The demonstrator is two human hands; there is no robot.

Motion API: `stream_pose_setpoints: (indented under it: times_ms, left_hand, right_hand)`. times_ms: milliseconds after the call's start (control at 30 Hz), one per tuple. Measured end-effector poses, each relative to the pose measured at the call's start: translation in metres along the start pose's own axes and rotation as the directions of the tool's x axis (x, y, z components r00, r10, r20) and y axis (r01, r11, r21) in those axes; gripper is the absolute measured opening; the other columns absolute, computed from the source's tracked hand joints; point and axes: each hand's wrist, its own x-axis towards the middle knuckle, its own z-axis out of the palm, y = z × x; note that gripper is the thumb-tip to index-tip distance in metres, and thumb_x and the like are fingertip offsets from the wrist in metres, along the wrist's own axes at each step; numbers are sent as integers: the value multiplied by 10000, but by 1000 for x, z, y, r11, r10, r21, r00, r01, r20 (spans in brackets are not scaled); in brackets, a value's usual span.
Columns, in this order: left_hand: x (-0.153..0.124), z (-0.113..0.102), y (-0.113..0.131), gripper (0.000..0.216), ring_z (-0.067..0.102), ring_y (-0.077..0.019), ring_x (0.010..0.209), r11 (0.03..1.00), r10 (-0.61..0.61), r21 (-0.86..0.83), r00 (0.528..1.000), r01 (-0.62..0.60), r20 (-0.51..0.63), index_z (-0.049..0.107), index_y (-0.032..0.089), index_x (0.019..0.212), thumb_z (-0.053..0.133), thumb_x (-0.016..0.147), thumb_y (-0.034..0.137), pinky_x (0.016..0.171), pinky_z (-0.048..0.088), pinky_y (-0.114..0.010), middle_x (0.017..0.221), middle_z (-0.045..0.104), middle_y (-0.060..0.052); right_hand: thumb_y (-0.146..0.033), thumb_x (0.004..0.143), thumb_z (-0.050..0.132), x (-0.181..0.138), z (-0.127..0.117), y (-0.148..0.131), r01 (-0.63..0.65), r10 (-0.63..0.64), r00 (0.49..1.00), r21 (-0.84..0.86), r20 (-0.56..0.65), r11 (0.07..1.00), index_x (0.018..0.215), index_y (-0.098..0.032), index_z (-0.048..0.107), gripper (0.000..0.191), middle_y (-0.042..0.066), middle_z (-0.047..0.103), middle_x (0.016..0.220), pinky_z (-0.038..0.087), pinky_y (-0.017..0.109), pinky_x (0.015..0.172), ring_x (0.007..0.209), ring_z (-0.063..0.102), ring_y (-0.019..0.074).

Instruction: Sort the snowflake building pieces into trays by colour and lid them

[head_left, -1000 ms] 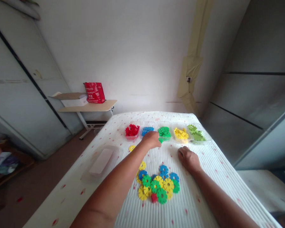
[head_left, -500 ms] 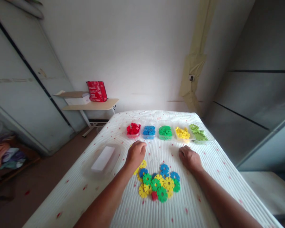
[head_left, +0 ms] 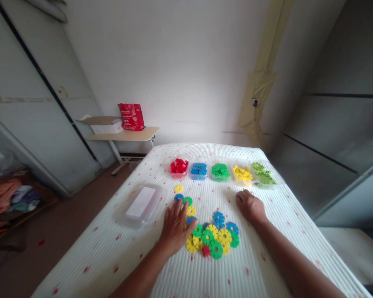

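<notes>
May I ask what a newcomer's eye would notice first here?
Probably the heap of bright notched discs between the left hand and right hand. Beyond it, five clear tubs, each holding one colour, form a row. Back left, a red bag sits on a desk.

Your left hand [head_left: 175, 228] spreads its fingers over the left edge of the notched discs [head_left: 211, 238]; your right hand [head_left: 251, 205] rests curled on the white-covered bench [head_left: 248, 285]. Beyond them, five clear tubs [head_left: 199, 178] in a row hold red, blue, green, yellow and light-green pieces [head_left: 220, 169].
</notes>
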Motion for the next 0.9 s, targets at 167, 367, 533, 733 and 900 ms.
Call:
stream_pose_setpoints:
  times_ms: [167,367,533,733,900]
  left_hand:
    - [-21,-9,12,925,53,-349,1377,980,196,-37,973,-193,118,112,267,1436,464,699,701,1059,98,-609,1515,74,-112]
    - [-31,-5,36,694,67,-397,1362,929,369,-33,923,-368,108,249,444,1367,442,741,676,1010,52,-688,1524,85,-19]
    - [-4,-4,52,655,107,-378,1359,960,279,-21,959,-278,50,274,439,1359,420,762,664,1015,43,-681,1508,167,-20]
    - [30,0,67,850,102,-375,1361,975,218,60,976,-216,-23,285,288,1391,484,677,705,1043,-10,-642,1480,250,-84]
    - [26,-3,65,861,110,-355,1365,978,206,49,977,-203,-62,221,203,1420,445,730,667,1064,-17,-607,1488,218,-114]
  right_hand:
    - [-246,855,398,0,-1,-1,-6,6,1000,5,5,1000,767,-190,595,223,18,584,808,258,211,524,639,515,90]
    - [-243,846,411,0,0,-1,-7,8,1000,11,-13,1000,744,-196,597,217,12,577,786,251,213,518,623,502,88]
    - [-242,848,410,0,-2,-2,-13,13,1000,11,-17,1000,748,-195,599,219,14,583,793,256,210,521,627,511,89]
    - [-249,861,391,1,-2,-2,0,0,1000,-7,-18,1000,747,-191,592,238,16,582,794,259,212,524,633,524,93]
    - [-240,854,397,0,0,1,4,-4,1000,12,-25,1000,741,-194,595,233,13,578,776,261,214,524,624,519,92]
